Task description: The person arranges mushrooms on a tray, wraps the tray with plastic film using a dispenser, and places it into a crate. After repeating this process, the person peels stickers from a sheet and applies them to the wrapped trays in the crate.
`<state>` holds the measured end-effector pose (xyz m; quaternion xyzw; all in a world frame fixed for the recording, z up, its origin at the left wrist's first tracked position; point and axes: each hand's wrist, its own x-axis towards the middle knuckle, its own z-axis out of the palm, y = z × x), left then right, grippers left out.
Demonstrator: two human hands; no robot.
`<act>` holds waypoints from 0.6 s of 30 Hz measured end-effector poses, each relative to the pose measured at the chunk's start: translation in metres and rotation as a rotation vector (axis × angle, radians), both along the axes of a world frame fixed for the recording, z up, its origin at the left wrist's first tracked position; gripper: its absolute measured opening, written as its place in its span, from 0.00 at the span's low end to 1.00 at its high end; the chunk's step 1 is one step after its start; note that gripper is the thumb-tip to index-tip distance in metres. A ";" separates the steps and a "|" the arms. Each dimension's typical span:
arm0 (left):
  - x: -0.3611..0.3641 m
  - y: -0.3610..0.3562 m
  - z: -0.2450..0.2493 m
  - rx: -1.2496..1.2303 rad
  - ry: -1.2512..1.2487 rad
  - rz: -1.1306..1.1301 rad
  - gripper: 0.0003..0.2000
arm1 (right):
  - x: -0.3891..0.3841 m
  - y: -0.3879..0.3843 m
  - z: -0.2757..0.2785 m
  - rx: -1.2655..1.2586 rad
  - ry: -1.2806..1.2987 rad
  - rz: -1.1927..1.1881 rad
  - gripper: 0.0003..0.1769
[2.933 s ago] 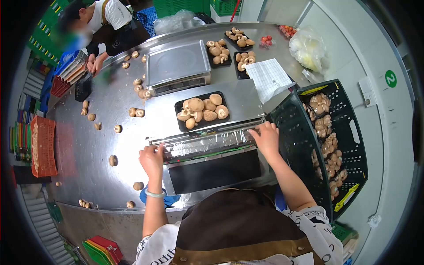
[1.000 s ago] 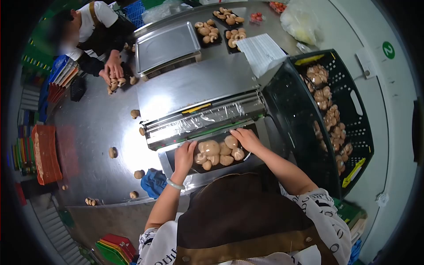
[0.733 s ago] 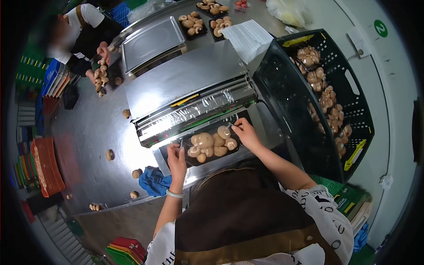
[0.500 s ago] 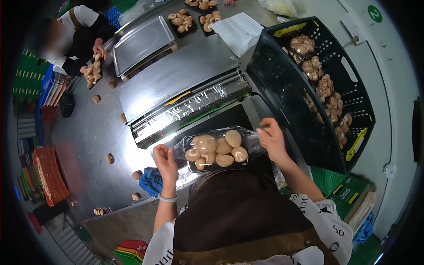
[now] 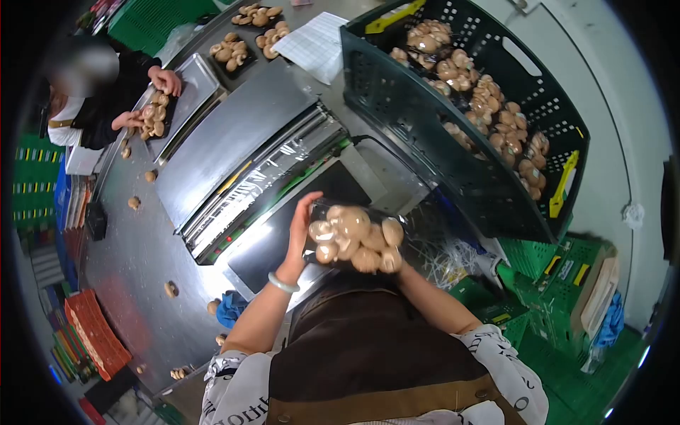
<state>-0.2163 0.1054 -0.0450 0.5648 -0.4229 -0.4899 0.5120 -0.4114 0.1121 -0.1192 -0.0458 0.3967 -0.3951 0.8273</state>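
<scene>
A black tray of brown mushrooms (image 5: 358,239), covered in clear film, is held up in front of my apron. My left hand (image 5: 300,230) grips its left side, fingers extending up along the edge. At the lower right corner, my right hand (image 5: 406,275) goes behind the tray; its fingers are hidden and only the wrist area shows. Just beyond the tray stands a film wrapping machine (image 5: 262,170) with a dark flat plate (image 5: 301,221) at its front.
A dark green crate (image 5: 425,120) of wrapped mushrooms stands at right. Loose mushrooms (image 5: 171,289) and a blue cloth (image 5: 230,309) lie on the steel table (image 5: 134,262). Across it, a co-worker's hands (image 5: 166,80) handle a mushroom tray by a scale. Green crates (image 5: 559,283) sit lower right.
My hands were apart beside the tray with loose film at its sides; now they hold it, lifted off the machine's front. My view has turned right. The co-worker's mushrooms moved toward the scale.
</scene>
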 end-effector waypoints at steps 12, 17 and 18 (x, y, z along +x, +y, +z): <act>-0.046 0.042 0.156 0.340 0.631 -0.724 0.23 | -0.062 -0.082 0.218 -0.619 0.574 1.136 0.18; -0.065 0.018 0.134 0.330 0.553 -0.774 0.17 | -0.048 -0.065 0.301 -1.516 0.550 1.028 0.44; -0.067 0.013 0.124 0.314 0.493 -0.739 0.16 | -0.042 -0.074 0.305 -1.475 0.590 1.069 0.45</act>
